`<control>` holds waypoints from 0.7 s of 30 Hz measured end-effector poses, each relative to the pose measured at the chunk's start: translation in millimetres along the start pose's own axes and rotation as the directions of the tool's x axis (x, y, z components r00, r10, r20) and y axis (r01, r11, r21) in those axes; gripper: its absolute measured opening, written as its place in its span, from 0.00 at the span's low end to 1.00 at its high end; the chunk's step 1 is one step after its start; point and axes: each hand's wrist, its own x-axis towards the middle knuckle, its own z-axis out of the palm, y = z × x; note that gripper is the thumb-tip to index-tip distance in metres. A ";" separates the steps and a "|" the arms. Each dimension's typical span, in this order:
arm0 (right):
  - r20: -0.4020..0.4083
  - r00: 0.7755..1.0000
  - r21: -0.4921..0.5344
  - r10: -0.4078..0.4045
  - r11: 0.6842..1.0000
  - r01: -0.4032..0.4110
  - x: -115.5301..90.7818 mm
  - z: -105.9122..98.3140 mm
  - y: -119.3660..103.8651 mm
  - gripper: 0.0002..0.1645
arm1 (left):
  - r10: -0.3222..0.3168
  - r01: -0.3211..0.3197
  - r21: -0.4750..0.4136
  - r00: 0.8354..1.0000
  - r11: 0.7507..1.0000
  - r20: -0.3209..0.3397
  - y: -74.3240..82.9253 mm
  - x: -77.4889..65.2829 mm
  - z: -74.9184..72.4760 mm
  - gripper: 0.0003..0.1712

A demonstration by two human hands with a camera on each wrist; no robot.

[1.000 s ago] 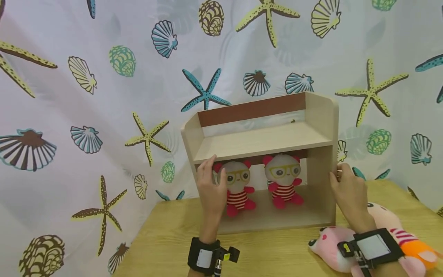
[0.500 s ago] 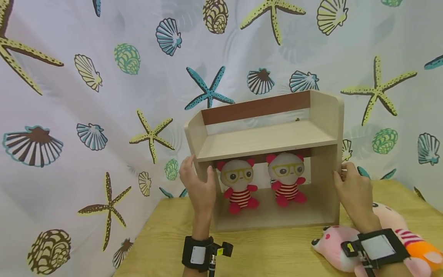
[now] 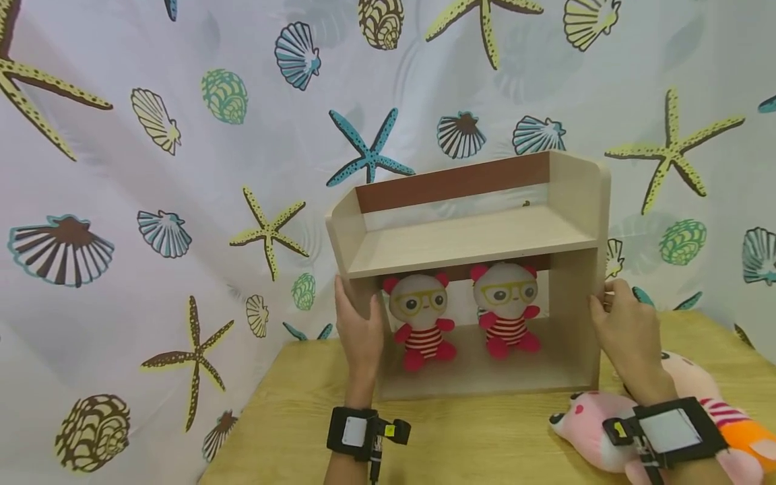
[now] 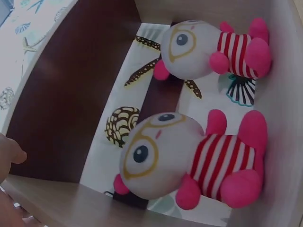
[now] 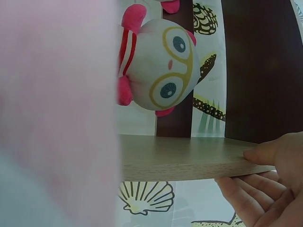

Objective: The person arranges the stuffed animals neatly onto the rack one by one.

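A small pale wooden shelf (image 3: 479, 236) with two levels stands on the table. On its lower level sit two plush pandas, one on the left (image 3: 419, 303) and one on the right (image 3: 506, 293), with yellow glasses, pink limbs and red-striped bodies. My left hand (image 3: 362, 337) holds the shelf's left side panel, its thumb toward the inner side. Opposite, my right hand (image 3: 628, 337) grips the right side panel; the right wrist view shows its thumb (image 5: 265, 152) inside and the fingers outside. Part of the right wrist view is blocked by blurred pink plush.
Pink plush toys (image 3: 600, 428) lie at the table's front right, under and beside my right forearm; one has a striped, orange body (image 3: 742, 434). The wooden table (image 3: 485, 438) extends in front of the shelf. A curtain (image 3: 200, 175) with shells and starfish hangs behind.
My left hand has moved off the shelf's front, left and around to its left side panel. The right hand stays on the right panel. The view has shifted slightly.
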 end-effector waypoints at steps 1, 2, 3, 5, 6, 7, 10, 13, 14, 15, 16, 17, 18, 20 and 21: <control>-0.001 1.000 -0.001 -0.002 1.000 0.002 0.6 -0.4 -0.6 0.19 | -0.013 0.013 0.007 1.000 1.000 0.001 -2.3 0.2 0.4 0.41; 0.003 1.000 -0.003 0.002 1.000 -0.002 1.0 -0.9 -1.1 0.19 | -0.025 0.025 0.011 1.000 1.000 0.002 -4.8 0.5 0.8 0.40; 0.006 1.000 -0.004 0.006 1.000 -0.006 1.2 -1.5 -1.7 0.19 | -0.032 0.032 0.017 1.000 0.999 -0.001 -7.4 0.8 1.3 0.38; 0.010 1.000 -0.008 0.014 1.000 -0.014 1.1 -2.6 -2.4 0.20 | -0.036 0.036 0.036 0.999 0.999 -0.004 -13.4 1.1 2.4 0.34; 0.015 1.000 -0.010 0.020 1.000 -0.019 0.8 -3.3 -2.9 0.20 | -0.036 0.036 0.044 0.999 0.998 -0.005 -16.0 1.0 2.9 0.31; 0.022 0.999 -0.013 0.023 1.000 -0.023 0.7 -4.2 -3.3 0.20 | -0.033 0.033 0.048 0.999 0.998 -0.007 -18.4 1.0 3.4 0.29; 0.064 0.998 -0.034 0.022 0.999 -0.020 1.9 -9.2 -5.3 0.22 | -0.011 0.012 0.054 1.000 0.998 -0.015 -22.7 1.1 3.8 0.23; 0.143 0.990 -0.071 0.018 0.997 -0.008 6.4 -17.9 -8.4 0.27 | 0.012 -0.011 0.044 1.000 0.999 -0.015 -25.1 3.6 4.0 0.20; 0.178 0.984 -0.087 0.020 0.996 -0.005 8.1 -21.5 -9.5 0.29 | 0.019 -0.018 0.039 1.000 0.999 -0.013 -25.5 4.8 4.0 0.20; 0.215 0.976 -0.101 0.026 0.995 -0.004 9.6 -25.2 -10.6 0.30 | 0.025 -0.025 0.034 1.000 0.999 -0.010 -25.7 5.9 4.3 0.20; 0.252 0.967 -0.114 0.030 0.993 -0.001 11.0 -29.0 -11.7 0.32 | 0.030 -0.030 0.031 1.000 0.999 -0.008 -26.3 7.1 4.7 0.19; 0.287 0.957 -0.126 0.033 0.992 0.003 12.1 -32.6 -12.5 0.34 | 0.031 -0.031 0.030 0.999 0.999 -0.006 -26.3 7.8 4.8 0.19; 0.322 0.946 -0.138 0.036 0.990 0.009 12.9 -35.8 -13.1 0.35 | 0.030 -0.030 0.027 1.000 0.999 -0.004 -26.4 8.2 4.8 0.19; 0.394 0.918 -0.155 0.048 0.988 0.015 14.2 -41.8 -13.4 0.36 | 0.024 -0.024 0.024 1.000 0.999 -0.006 -26.3 7.9 4.4 0.19; 0.425 0.904 -0.162 0.051 0.987 0.020 14.9 -44.1 -13.1 0.37 | 0.020 -0.020 0.024 1.000 1.000 -0.008 -26.5 7.3 4.2 0.19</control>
